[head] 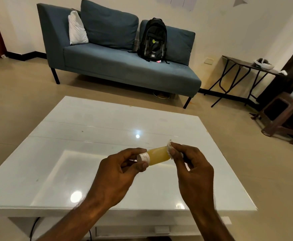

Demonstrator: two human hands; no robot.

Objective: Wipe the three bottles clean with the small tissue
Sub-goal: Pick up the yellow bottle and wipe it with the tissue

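Yellow bottle [157, 156], small tissue [169, 148], backpack logo [154, 41] blurred

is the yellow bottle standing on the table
No, the left hand holds the yellow bottle sideways above the table by its cap, right hand pinching tissue against it.

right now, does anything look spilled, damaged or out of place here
Nothing stands out. The yellow bottle is held sideways, cap closed, between the left hand and right hand with the tissue; no spill on the table.

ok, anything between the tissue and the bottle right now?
Nothing visible. Right hand presses the tissue on the base end of the yellow bottle; left hand grips its white cap, clear of that spot.
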